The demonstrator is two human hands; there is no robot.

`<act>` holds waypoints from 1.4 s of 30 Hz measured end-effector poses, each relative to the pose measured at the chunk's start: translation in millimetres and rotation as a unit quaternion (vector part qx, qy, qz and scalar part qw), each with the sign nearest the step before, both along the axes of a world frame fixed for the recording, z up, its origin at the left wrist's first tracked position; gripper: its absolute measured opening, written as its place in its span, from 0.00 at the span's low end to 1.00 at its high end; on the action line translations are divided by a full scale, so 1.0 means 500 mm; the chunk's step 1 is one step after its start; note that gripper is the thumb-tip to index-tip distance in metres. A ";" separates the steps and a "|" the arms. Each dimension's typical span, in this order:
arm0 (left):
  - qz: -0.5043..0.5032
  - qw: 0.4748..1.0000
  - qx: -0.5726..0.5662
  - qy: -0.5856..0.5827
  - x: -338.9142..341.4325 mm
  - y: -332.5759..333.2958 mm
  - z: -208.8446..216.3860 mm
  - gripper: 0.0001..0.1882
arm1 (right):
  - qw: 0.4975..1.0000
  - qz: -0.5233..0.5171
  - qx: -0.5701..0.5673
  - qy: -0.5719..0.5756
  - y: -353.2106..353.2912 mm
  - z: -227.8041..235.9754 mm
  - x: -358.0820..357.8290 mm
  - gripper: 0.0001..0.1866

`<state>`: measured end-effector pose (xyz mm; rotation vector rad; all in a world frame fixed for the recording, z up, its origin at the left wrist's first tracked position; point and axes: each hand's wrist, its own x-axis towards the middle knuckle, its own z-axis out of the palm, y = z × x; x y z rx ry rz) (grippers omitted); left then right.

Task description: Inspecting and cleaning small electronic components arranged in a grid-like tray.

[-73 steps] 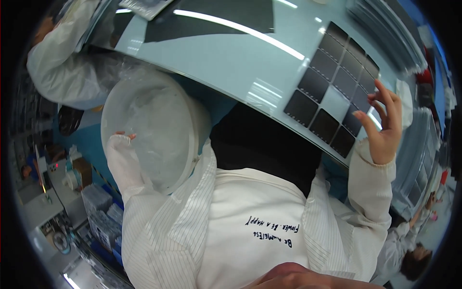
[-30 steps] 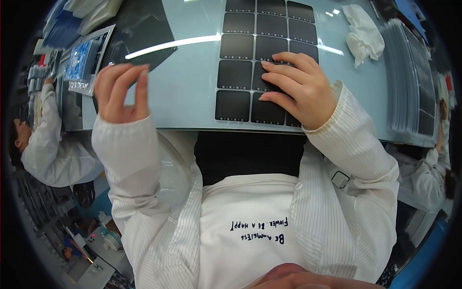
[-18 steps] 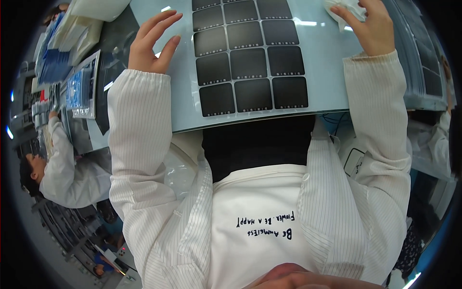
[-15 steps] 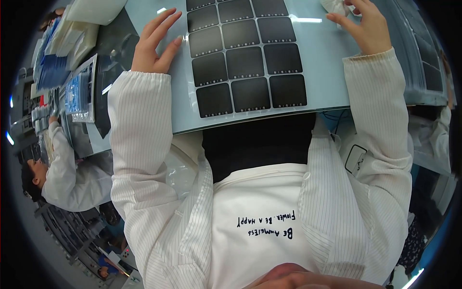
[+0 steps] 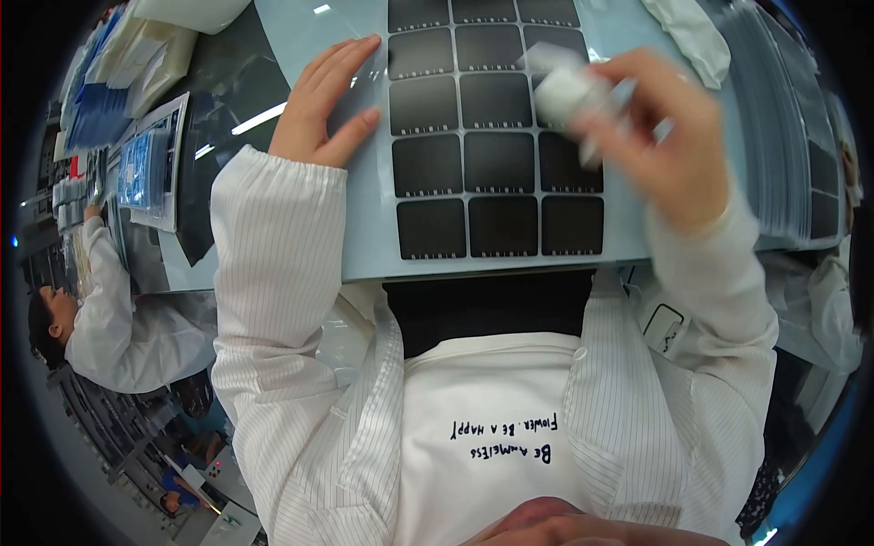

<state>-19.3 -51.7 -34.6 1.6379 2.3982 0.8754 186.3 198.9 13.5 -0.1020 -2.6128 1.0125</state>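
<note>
A clear sheet bearing dark rectangular panels (image 5: 499,164) in three columns lies on the pale blue table in front of me. My left hand (image 5: 330,102) rests at the sheet's left edge, its fingers stretched out and holding nothing. Over the right column, my right hand (image 5: 663,136) is closed on a crumpled white cloth (image 5: 566,91). Both hand and cloth are smeared by motion, and I cannot tell whether the cloth touches the sheet. The cloth hides part of the panels beneath it.
Another white cloth-like piece (image 5: 694,41) lies at the far right. Beside it rises a stack of clear sheets (image 5: 774,127). Blue and white packs (image 5: 146,182) lie to the left. A person in a white coat (image 5: 127,318) works farther left.
My right hand has swung left and nearer from the far right, bringing the white cloth over the panels. The view has shifted; my left hand stays by the sheet's left edge.
</note>
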 end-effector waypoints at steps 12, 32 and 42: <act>0.003 0.999 -0.049 0.005 0.048 0.012 0.040 0.30 | 0.987 -0.046 0.145 0.051 0.013 -0.040 -0.103 0.14; 0.093 0.991 0.083 -0.046 0.058 -0.007 0.050 0.20 | 0.974 0.217 0.055 0.021 -0.092 -0.040 -0.166 0.15; 0.118 0.984 0.104 -0.085 0.042 -0.012 0.038 0.19 | 0.970 0.205 0.130 0.028 -0.131 -0.054 -0.184 0.16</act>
